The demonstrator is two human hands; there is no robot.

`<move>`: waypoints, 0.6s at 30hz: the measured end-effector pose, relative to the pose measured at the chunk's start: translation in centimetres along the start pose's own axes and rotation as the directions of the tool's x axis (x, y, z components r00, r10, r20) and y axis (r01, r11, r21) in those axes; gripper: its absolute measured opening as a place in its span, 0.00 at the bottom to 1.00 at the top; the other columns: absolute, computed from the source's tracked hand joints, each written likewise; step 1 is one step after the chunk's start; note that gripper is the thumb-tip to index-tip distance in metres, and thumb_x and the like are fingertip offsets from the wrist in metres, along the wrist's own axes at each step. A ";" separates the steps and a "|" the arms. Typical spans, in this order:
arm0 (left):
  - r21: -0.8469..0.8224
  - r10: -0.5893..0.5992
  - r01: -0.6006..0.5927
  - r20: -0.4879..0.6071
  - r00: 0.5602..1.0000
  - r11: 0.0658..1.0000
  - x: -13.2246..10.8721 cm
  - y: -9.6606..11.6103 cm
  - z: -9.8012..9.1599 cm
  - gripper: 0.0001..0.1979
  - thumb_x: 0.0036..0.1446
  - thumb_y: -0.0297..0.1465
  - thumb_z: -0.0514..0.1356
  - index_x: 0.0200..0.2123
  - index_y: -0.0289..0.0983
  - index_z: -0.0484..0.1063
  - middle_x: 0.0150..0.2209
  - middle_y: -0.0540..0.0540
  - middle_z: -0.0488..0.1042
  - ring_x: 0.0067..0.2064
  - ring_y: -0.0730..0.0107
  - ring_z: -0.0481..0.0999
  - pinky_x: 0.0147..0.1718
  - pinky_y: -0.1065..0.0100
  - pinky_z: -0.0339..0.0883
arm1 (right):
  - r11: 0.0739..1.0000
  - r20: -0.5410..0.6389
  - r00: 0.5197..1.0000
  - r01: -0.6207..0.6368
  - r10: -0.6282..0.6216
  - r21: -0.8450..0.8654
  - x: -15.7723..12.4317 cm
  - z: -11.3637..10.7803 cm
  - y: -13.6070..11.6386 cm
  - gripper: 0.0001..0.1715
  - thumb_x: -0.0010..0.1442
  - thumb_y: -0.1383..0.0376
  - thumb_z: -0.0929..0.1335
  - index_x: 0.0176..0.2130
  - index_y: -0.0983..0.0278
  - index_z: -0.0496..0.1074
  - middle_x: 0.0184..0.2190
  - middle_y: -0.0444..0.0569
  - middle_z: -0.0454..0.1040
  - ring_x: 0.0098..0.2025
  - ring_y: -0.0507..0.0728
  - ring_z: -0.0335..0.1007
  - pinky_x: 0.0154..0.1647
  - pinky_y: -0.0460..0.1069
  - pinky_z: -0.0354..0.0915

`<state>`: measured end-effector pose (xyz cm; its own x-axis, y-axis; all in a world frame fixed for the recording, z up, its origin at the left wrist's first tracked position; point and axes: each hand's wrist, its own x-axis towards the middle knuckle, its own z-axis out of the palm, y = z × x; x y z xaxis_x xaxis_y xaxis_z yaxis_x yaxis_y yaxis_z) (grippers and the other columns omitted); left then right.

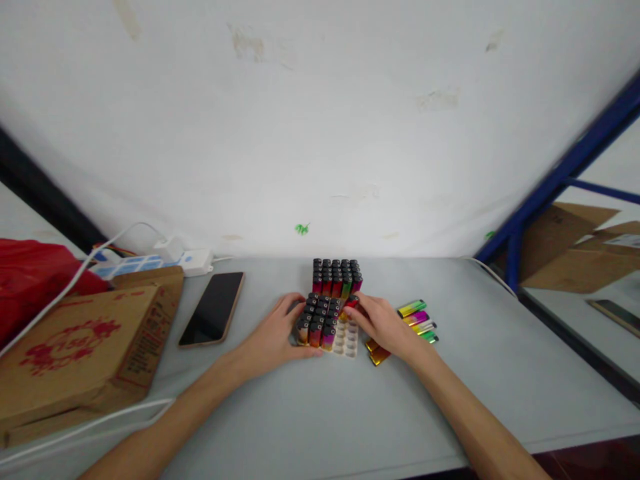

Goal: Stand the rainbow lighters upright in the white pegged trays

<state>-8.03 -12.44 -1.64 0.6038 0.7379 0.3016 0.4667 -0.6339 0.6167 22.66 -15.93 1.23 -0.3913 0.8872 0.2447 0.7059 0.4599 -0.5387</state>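
A white tray [346, 341] with round sockets stands in the middle of the table, its left part filled with several upright lighters [316, 330] with black tops. My left hand [277, 330] grips the tray and lighters from the left, thumb at the front edge and fingers behind. In my right hand [380, 323] a lighter [351, 303] with a red and gold body is pinched at the back of the empty sockets; whether its base sits in a socket is hidden. More loose lighters [417, 317], green, purple and gold, lie beside my right hand, some partly covered by it.
Behind the tray stands a full block of upright lighters [337, 277]. To the left are a phone [213, 310], a cardboard box [80, 353], a power strip [195, 262], white cables and a red bag [37, 280]. Blue shelf posts [514, 260] rise at right.
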 end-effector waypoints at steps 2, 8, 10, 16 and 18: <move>-0.002 -0.001 0.001 -0.007 1.000 1.000 0.0 -0.1 0.1 0.42 0.54 0.57 0.81 0.64 0.42 0.80 0.67 0.34 0.75 0.69 0.33 0.77 0.72 0.36 0.74 | 0.999 0.039 0.999 0.028 -0.027 -0.041 0.1 0.1 0.1 0.15 0.85 0.56 0.66 0.44 0.59 0.71 0.40 0.51 0.83 0.39 0.60 0.79 0.42 0.51 0.68; -0.015 0.009 -0.010 -0.034 0.999 1.000 -0.1 -0.5 0.3 0.42 0.52 0.54 0.83 0.64 0.43 0.81 0.66 0.34 0.77 0.69 0.32 0.78 0.72 0.36 0.74 | 0.988 0.069 0.997 0.042 -0.032 -0.151 0.4 0.0 -0.4 0.17 0.82 0.55 0.70 0.41 0.61 0.75 0.39 0.53 0.82 0.40 0.61 0.79 0.45 0.52 0.70; -0.015 0.010 -0.010 -0.032 0.999 1.000 -0.1 -0.5 0.3 0.42 0.53 0.55 0.83 0.65 0.44 0.81 0.66 0.34 0.77 0.69 0.32 0.78 0.72 0.36 0.74 | 0.994 0.085 0.996 0.031 -0.022 -0.106 0.1 -0.8 -0.3 0.17 0.82 0.52 0.70 0.47 0.62 0.79 0.38 0.52 0.83 0.39 0.61 0.80 0.44 0.52 0.70; 0.011 0.024 -0.023 -0.037 0.999 1.000 0.1 -0.5 0.1 0.43 0.54 0.59 0.80 0.65 0.43 0.79 0.66 0.34 0.77 0.68 0.33 0.78 0.72 0.36 0.73 | 0.993 -0.037 0.992 -0.117 0.117 -0.002 -2.2 -6.0 3.4 0.24 0.82 0.48 0.66 0.57 0.61 0.84 0.38 0.51 0.87 0.37 0.60 0.82 0.45 0.54 0.75; 0.015 0.026 -0.026 -0.042 0.999 1.000 0.1 -0.5 0.1 0.43 0.54 0.59 0.80 0.65 0.44 0.79 0.66 0.35 0.77 0.68 0.33 0.78 0.72 0.36 0.74 | 0.987 -0.072 0.985 -0.156 0.157 0.028 -3.2 -7.9 5.3 0.23 0.79 0.48 0.68 0.52 0.61 0.86 0.40 0.53 0.89 0.38 0.61 0.83 0.45 0.55 0.77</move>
<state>-8.13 -12.09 -1.98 0.5879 0.7301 0.3483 0.4607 -0.6561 0.5978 32.27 -16.05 3.96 -0.2319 0.9489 0.2142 0.7417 0.3149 -0.5922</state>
